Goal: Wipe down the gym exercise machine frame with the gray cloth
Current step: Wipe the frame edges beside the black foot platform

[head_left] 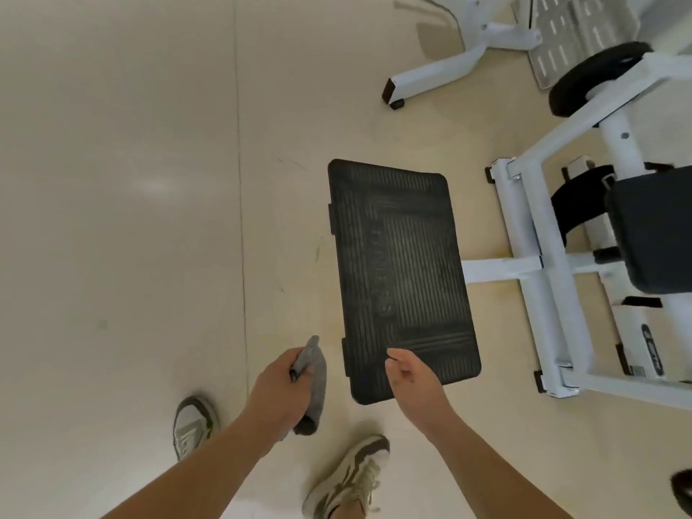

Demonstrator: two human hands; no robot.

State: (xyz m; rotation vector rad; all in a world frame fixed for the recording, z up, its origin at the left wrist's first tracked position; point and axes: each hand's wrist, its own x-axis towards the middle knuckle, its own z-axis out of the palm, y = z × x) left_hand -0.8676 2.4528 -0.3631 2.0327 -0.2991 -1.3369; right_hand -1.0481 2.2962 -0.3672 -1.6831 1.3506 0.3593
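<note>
My left hand [279, 387] grips the gray cloth [314, 383], which hangs folded below my fist, above the floor. My right hand [412, 380] hovers over the near corner of the black ribbed footplate [400, 271], fingers loosely curled and holding nothing. The white frame of the exercise machine [539, 264] stands to the right of the footplate, joined to it by a white bar. Neither hand touches the frame.
A black seat pad [651, 234] and a black roller [591, 76] sit on the machine at the right. Another white machine leg [430, 74] lies at the upper right. My two shoes [348, 477] stand on the beige floor [131, 219] below the hands.
</note>
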